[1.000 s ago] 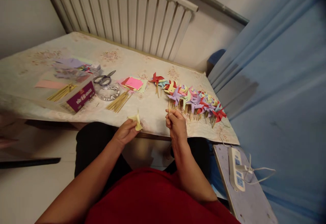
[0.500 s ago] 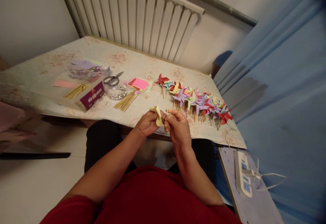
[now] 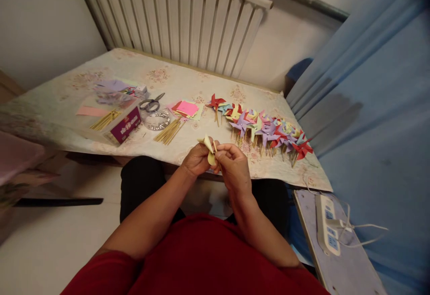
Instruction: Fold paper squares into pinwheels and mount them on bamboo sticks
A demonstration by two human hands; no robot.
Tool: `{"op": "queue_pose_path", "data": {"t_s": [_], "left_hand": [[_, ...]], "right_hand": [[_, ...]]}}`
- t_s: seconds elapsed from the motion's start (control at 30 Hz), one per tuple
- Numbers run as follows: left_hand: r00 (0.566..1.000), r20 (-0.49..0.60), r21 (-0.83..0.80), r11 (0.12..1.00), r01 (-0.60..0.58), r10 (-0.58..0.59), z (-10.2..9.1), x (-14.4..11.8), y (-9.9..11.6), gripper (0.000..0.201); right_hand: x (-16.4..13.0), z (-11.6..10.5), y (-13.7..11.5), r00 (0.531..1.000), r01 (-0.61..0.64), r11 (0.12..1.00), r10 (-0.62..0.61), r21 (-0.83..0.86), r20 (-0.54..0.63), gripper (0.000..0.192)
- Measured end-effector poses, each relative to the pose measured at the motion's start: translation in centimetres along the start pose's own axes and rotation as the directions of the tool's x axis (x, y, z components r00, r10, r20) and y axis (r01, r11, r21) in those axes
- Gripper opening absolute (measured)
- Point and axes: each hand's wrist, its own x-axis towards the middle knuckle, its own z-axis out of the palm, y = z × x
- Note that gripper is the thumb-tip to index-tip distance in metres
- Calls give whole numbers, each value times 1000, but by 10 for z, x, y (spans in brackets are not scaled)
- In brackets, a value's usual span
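A pale yellow paper pinwheel (image 3: 208, 148) is pinched in my left hand (image 3: 197, 159), seen edge-on above my lap at the table's front edge. My right hand (image 3: 234, 162) closes round a thin wooden stick (image 3: 215, 146), whose top end lies against the back of the pinwheel. The fingertips of both hands nearly meet there. Whether a pin joins paper and stick is too small to tell. Beyond my hands lies a bundle of wooden sticks (image 3: 169, 131), beside a stack of coloured paper squares (image 3: 187, 108).
Rows of finished pinwheels (image 3: 265, 129) lie at the right of the flowered tablecloth (image 3: 161, 74). Further left are scissors (image 3: 152, 103), a round case of pins (image 3: 157, 121) and a purple-fronted box (image 3: 126, 127). A power strip (image 3: 326, 225) rests on a bench at lower right.
My right hand has brought the stick left, up against the pinwheel; a gap showed between them before. The whole view has shifted slightly.
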Motion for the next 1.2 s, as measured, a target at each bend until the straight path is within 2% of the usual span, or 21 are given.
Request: {"op": "queue_pose_path", "data": {"t_s": [0.07, 0.27, 0.47, 0.73, 0.93, 1.2], "left_hand": [[1000, 10, -2, 1000, 10, -10, -1, 0, 0, 37], [999, -49, 6, 1000, 21, -21, -3, -3, -1, 33], [999, 46, -39, 999, -6, 8, -1, -4, -1, 28], [999, -41, -31, 999, 19, -20, 1, -3, -1, 29], [993, -105, -102, 994, 39, -50, 1, -3, -2, 27], [998, -59, -43, 999, 25, -28, 1, -3, -2, 30]], "right_hand": [[-1, 1, 1, 1000, 7, 1000, -7, -3, 8, 18], [-3, 3, 1, 1000, -1, 1000, 1, -13, 19, 18], [-2, 2, 3, 1000, -4, 1000, 5, -19, 27, 18], [-1, 0, 5, 999, -20, 1000, 21, -18, 44, 20], [-2, 0, 4, 999, -25, 1000, 25, -12, 39, 19], [-1, 1, 2, 999, -26, 1000, 26, -4, 37, 20]]}}
